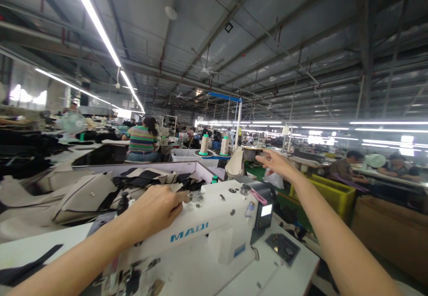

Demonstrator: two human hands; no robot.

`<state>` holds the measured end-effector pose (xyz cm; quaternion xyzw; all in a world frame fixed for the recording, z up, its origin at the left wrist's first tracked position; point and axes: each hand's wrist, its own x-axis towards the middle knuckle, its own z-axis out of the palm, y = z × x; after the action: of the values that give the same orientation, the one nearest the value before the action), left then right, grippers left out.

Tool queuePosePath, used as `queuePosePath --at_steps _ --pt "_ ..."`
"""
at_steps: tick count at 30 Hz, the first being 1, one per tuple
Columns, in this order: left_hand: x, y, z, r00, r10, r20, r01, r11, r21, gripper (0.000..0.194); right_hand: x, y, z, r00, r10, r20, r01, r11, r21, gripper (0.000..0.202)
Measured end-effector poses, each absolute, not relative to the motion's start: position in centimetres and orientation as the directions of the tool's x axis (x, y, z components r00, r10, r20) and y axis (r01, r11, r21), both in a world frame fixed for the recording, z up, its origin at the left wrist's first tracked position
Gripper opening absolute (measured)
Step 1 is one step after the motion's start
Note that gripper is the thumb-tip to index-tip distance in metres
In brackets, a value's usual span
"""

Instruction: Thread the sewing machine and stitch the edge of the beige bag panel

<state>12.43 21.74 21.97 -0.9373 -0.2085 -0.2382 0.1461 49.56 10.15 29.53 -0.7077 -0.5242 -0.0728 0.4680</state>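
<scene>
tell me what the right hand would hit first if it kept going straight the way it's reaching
Probably the thread stand: the right hand points up and away towards the thread cones and their white pole. Depth is unclear, so it might pass beside them.

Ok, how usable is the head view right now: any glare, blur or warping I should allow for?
Head view: wide-angle warp bends the roof beams and stretches the right hand and its forearm; ceiling light strips blow out to white, and the far windows glare; the left hand on the white sewing machine is evenly lit and fairly sharp; distant workers are soft.
</scene>
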Motion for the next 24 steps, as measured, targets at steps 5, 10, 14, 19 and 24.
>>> queuePosePath --at_steps 5,10,14,19,24 --pt "12.7 21.7 22.0 0.824 0.316 0.470 0.463 -0.854 -0.238 0.036 45.2 8.5 21.3 0.368 0.670 0.645 0.923 -0.181 -0.339 0.033" --pt "12.4 21.6 22.0 0.821 0.322 0.472 0.480 -0.837 -0.264 0.037 44.3 10.0 16.8 0.249 0.626 0.739 0.969 -0.170 -0.182 0.020" --pt "12.2 21.5 22.0 0.824 0.318 0.470 0.479 -0.833 -0.277 0.036 45.5 10.1 16.0 0.077 0.644 0.761 0.997 -0.065 -0.045 0.022" --pt "12.3 21.4 22.0 0.824 0.328 0.461 0.480 -0.837 -0.262 0.037 46.5 9.5 15.7 0.009 0.612 0.791 0.999 -0.033 0.014 0.027" --pt "12.3 21.3 22.3 0.826 0.350 0.442 0.486 -0.840 -0.242 0.038 45.7 9.6 15.2 0.124 0.500 0.857 0.992 -0.051 -0.114 0.019"
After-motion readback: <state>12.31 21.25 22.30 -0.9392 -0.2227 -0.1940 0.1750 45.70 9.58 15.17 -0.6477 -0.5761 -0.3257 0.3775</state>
